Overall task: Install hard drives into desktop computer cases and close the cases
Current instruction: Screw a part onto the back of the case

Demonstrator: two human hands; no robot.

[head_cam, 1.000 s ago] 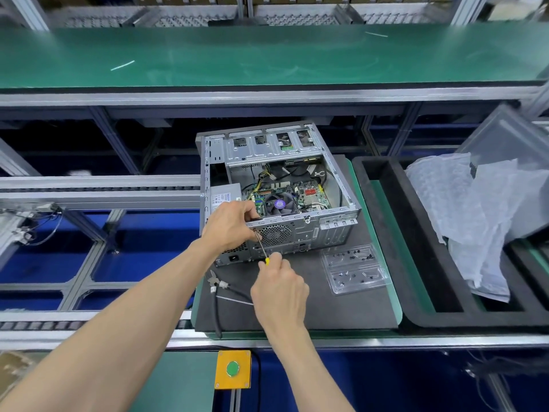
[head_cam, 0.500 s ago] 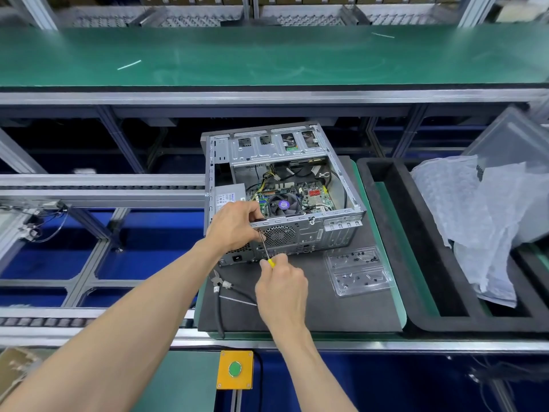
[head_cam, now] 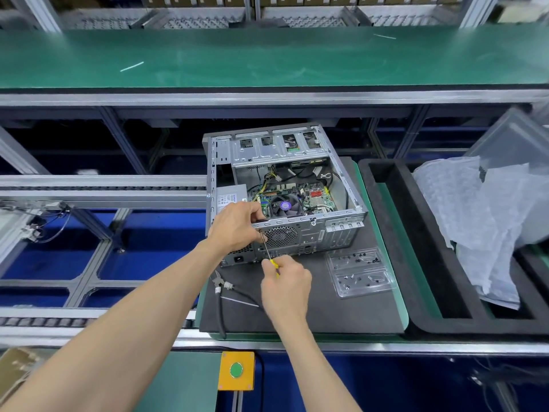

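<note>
- Your left hand point(head_cam: 234, 230) grips the near top edge of the open computer case point(head_cam: 297, 185), centre frame, on the dark mat point(head_cam: 312, 310).
- Your right hand point(head_cam: 285, 288) holds a yellow-handled screwdriver point(head_cam: 269, 254) (tip at the case's rear panel).
- Clear screw tray point(head_cam: 359, 272) lies right of it.
</note>
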